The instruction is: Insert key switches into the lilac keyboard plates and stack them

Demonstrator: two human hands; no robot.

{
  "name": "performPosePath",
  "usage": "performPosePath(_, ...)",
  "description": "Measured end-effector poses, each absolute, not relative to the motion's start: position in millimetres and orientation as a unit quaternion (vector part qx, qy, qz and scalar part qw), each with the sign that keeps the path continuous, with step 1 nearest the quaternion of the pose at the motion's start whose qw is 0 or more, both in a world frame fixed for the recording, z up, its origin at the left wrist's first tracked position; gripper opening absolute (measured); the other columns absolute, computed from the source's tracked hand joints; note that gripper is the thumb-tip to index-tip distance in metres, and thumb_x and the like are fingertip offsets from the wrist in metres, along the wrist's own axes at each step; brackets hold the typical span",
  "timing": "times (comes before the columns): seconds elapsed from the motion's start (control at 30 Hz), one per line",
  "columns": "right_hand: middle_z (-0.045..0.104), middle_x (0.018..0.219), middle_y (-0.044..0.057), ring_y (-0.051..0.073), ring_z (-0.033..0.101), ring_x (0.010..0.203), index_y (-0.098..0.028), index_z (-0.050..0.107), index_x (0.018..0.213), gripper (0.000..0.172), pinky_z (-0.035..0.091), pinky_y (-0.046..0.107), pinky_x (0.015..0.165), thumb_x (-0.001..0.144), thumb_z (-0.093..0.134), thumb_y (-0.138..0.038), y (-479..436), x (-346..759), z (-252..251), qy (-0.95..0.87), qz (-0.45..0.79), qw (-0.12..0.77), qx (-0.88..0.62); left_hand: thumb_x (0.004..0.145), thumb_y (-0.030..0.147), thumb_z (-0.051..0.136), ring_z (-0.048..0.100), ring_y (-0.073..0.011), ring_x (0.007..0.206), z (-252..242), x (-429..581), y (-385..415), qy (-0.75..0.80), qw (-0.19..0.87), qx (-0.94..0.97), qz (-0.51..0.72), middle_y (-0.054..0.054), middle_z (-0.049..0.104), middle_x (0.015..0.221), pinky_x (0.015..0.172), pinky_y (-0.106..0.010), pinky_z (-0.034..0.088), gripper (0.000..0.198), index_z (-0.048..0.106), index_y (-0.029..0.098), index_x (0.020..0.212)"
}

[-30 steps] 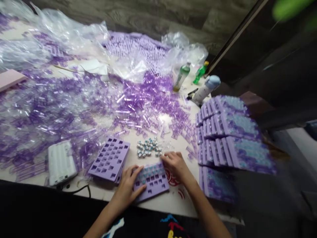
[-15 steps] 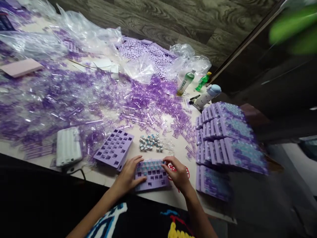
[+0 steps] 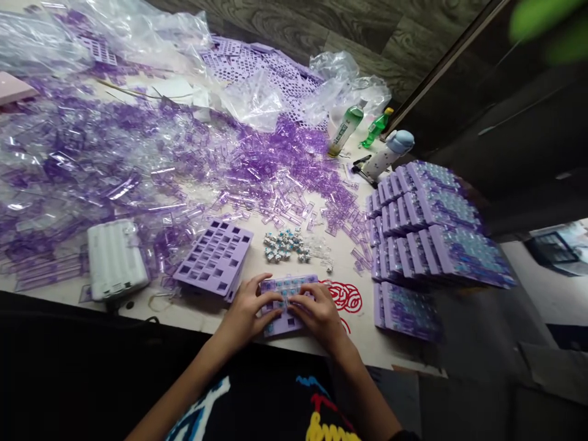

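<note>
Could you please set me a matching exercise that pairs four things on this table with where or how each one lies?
Things:
1. The left hand
2. The small heap of loose key switches
3. The lilac plate with open square holes
4. The stacks of switch-fitted plates

Places:
A. In overlapping rows at the table's right side
B. Resting on a switch-fitted lilac plate
C. Left of the hands, beside a white ribbed block
D. Lying loose on the table, beyond the hands

Pairs: 1-B, 2-D, 3-C, 4-A.

Grey wood-grain planks (image 3: 285, 21) beyond the table (image 3: 362, 343) (dark panel (image 3: 482, 141) at right)
</note>
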State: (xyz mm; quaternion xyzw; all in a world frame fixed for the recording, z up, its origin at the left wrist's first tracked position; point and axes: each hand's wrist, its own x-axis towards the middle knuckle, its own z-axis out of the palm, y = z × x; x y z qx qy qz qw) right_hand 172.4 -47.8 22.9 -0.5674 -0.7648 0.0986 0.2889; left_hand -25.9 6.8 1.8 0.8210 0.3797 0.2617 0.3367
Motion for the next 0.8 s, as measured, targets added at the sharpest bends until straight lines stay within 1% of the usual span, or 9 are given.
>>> performPosePath(0.13,0.057,0.093,0.006,0.021,0.05,0.09,-0.022,0.066,0.096,0.013,0.045,0.035,0.079,0.085,0.06,-0.02,-47,172,26,-0.783,0.083,0.255,-0.561,0.079,0.031,0.06,0.041,-0.025,0.111,2,-26,7,0.38,0.34,0.821,0.258,-0.004,0.046,0.125,0.094,-0.043,0.039,0.016,0.067,0.031,0.094)
performPosePath(0.27,0.057,0.091,0.008,0.021,0.05,0.088,-0.018,0.063,0.098,0.014,0.046,0.035,0.078,0.089,0.053,-0.019,-47,169,30,-0.791,0.071,0.243,-0.557,0.08,0.03,0.059,0.043,-0.0244,0.11,1,-25,6,0.382,0.343,0.817,0.261,-0.004,0.047,0.124,0.094,-0.043,0.039,0.015,0.067,0.031,0.093)
performPosePath(0.33,0.057,0.093,0.009,0.022,0.049,0.089,-0.016,0.061,0.099,0.015,0.046,0.036,0.079,0.09,0.05,-0.017,-47,166,34,-0.807,0.046,0.208,-0.551,0.08,0.03,0.059,0.043,-0.0242,0.11,1,-25,6,0.385,0.344,0.815,0.264,-0.004,0.047,0.124,0.093,-0.042,0.04,0.015,0.067,0.031,0.093)
performPosePath(0.4,0.057,0.095,0.01,0.024,0.048,0.091,-0.014,0.059,0.101,0.016,0.045,0.037,0.079,0.09,0.047,-0.013,-47,162,39,-0.825,0.014,0.15,-0.545,0.08,0.029,0.06,0.044,-0.0241,0.11,2,-24,6,0.386,0.343,0.814,0.267,-0.004,0.048,0.124,0.094,-0.042,0.039,0.015,0.068,0.031,0.093)
performPosePath(0.47,0.057,0.096,0.011,0.025,0.048,0.092,-0.013,0.058,0.102,0.018,0.046,0.038,0.077,0.089,0.046,-0.009,-46,158,46,-0.839,-0.004,0.088,-0.537,0.08,0.028,0.06,0.044,-0.024,0.109,3,-23,7,0.388,0.344,0.812,0.268,-0.004,0.048,0.124,0.093,-0.042,0.04,0.016,0.068,0.031,0.093)
performPosePath(0.53,0.056,0.094,0.012,0.026,0.049,0.09,-0.012,0.058,0.1,0.018,0.047,0.037,0.073,0.087,0.046,-0.007,-44,155,53,-0.847,-0.012,0.044,-0.53,0.079,0.026,0.061,0.045,-0.0241,0.109,4,-22,7,0.39,0.347,0.811,0.265,-0.004,0.048,0.124,0.092,-0.041,0.041,0.016,0.068,0.031,0.093)
performPosePath(0.67,0.055,0.092,0.012,0.025,0.049,0.084,-0.013,0.058,0.095,0.016,0.047,0.036,0.07,0.084,0.049,-0.005,-38,151,59,-0.853,-0.031,-0.002,-0.52,0.079,0.026,0.06,0.044,-0.0246,0.111,6,-22,10,0.386,0.355,0.814,0.25,-0.004,0.048,0.123,0.093,-0.042,0.041,0.016,0.067,0.03,0.093)
performPosePath(0.8,0.055,0.093,0.013,0.026,0.048,0.087,-0.011,0.058,0.096,0.016,0.047,0.037,0.07,0.084,0.05,-0.005,-33,149,60,-0.852,-0.026,-0.027,-0.522,0.08,0.023,0.059,0.041,-0.0248,0.114,7,-21,14,0.38,0.357,0.817,0.246,-0.004,0.047,0.125,0.096,-0.042,0.038,0.016,0.066,0.029,0.093)
